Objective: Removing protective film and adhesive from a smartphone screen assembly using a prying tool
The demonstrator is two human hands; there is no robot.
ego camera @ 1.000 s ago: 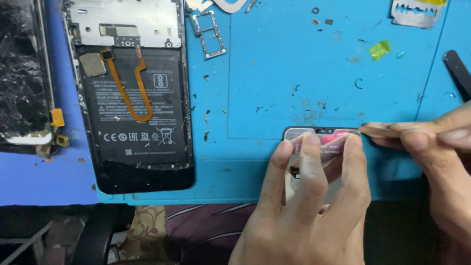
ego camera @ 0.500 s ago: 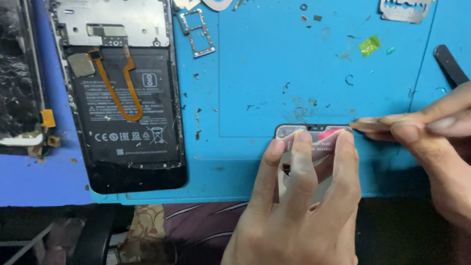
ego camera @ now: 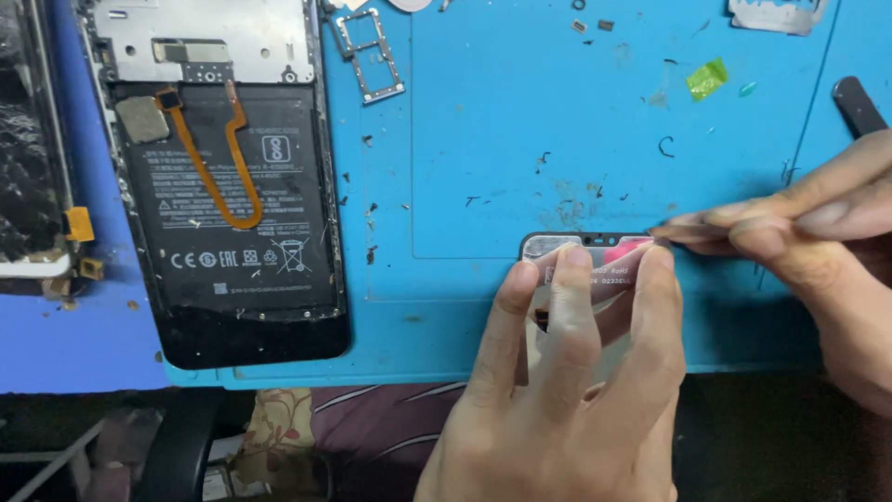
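My left hand (ego camera: 567, 390) grips a dark replacement phone screen (ego camera: 581, 249) by its sides, fingers spread over its face, at the front edge of the blue mat (ego camera: 520, 121). A pink tab shows at the screen's top right corner. My right hand (ego camera: 818, 242) pinches that corner between thumb and finger, where a thin protective film seems to lift. An opened phone body (ego camera: 228, 177) with black battery and orange flex cable lies at the left, apart from both hands.
A cracked old screen (ego camera: 32, 158) lies at the far left. A metal card tray (ego camera: 367, 56) sits near the top. A metal blade (ego camera: 776, 14), a green scrap (ego camera: 706, 79) and a black tool (ego camera: 859, 107) lie at the upper right. Small debris dots the mat.
The view has shifted slightly; my hands and the screen stay in nearly the same grip, with the right fingers still pinching at the top right corner.
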